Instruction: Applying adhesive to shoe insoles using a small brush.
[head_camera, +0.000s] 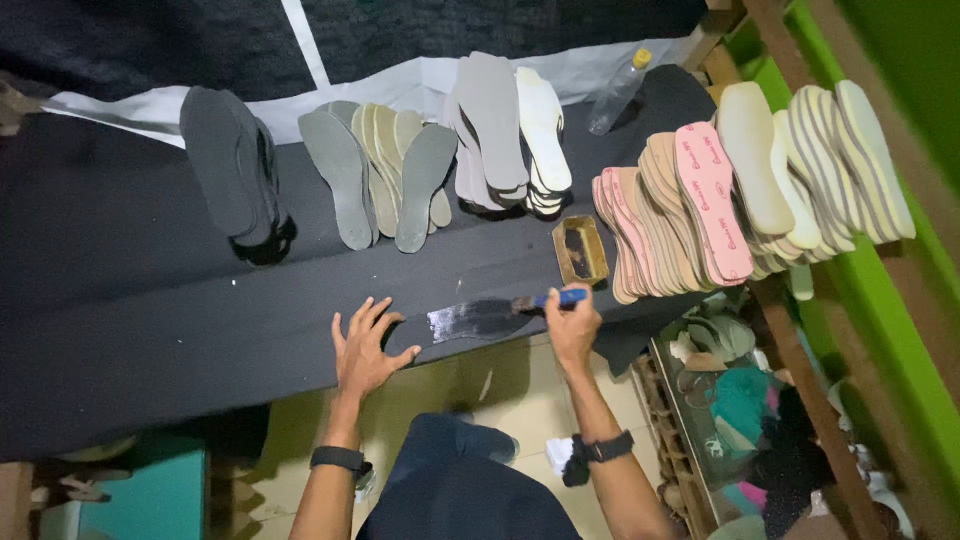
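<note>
Black cloth covers the long table (150, 300) before us, and rows of cut shoe insoles lean along its far side: a dark charcoal stack (235, 175), a grey-green fan (385, 180), a pale grey and cream stack (510, 135), and a long run of pink and beige foam insoles (700, 205) leading to cream ones on the wooden rack against the green wall.

Between our hands, at the near edge of the table, lies the flat black insole with a wet, glossy sheen (470, 320). Its long axis runs left to right, roughly along the table edge, with its rounded end toward our left side and the other end toward our right.

Our left hand (362, 350) is spread open, fingers fanned and palm down on the cloth, fingertips at or just beside the insole's left end; we cannot tell whether they press on the insole itself. Our right hand (572, 325) is closed around the blue-handled brush (548, 299), whose bristles touch the insole's right end. The right hand is thus the nearer one for working the surface, while the left steadies from the side.

Just beyond the brush sits a small rectangular yellowish tin of glue (580, 250), near our right hand. A clear plastic bottle with a yellow cap (618, 92) lies farther back.
</note>
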